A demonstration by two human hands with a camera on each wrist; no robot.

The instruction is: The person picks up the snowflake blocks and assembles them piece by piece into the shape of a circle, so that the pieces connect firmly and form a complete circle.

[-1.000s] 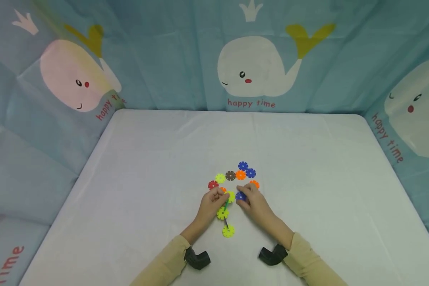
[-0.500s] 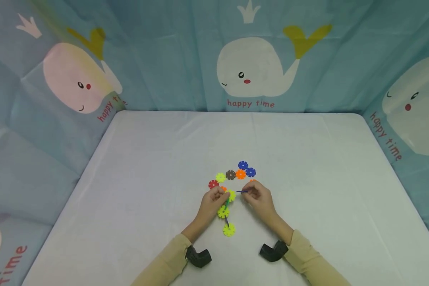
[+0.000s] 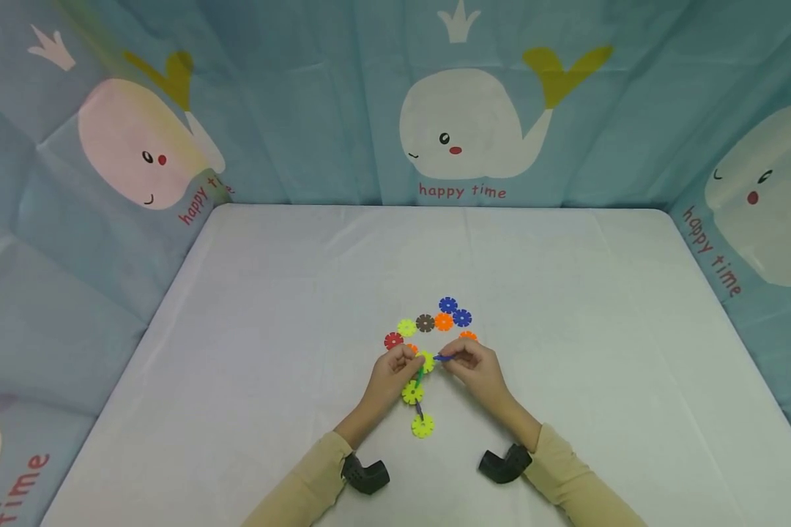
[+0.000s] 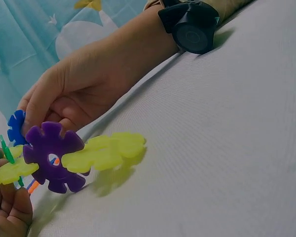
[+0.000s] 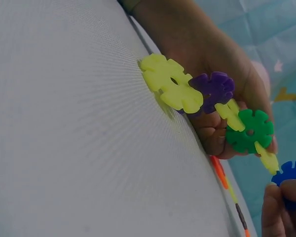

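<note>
In the head view, we see the left hand [image 3: 392,369] with a narrow grip, pinching the far end of a chain of flat, notched plastic discs [image 3: 409,395] that trails back toward the person above a white-covered worktop [image 3: 290,315]. Facing it, the right hand [image 3: 480,364] pinches a blue, notched plastic disc [image 3: 442,358] beside the chain's topmost bright-yellow, notched disc [image 3: 427,361]. Just beyond, a curve of loose red, yellow, brown, orange and blue plastic discs [image 3: 425,323] lies flat, probably kept there for easy reach.

In the left wrist view, a purple, notched plastic disc [image 4: 47,140] stands crosswise between yellow ones; their slots interlock, which we judge is why the chain keeps its shape beyond the fingers. The right hand holds the blue disc by its edge, likely to leave the opposite notches free.

In the right wrist view, the left fingers lie behind a green, notched plastic disc [image 5: 254,126], presumably steadying that end; which disc takes the pressure we cannot tell. The blue disc meets the yellow disc's tip, though whether their slots engage we cannot tell.
</note>
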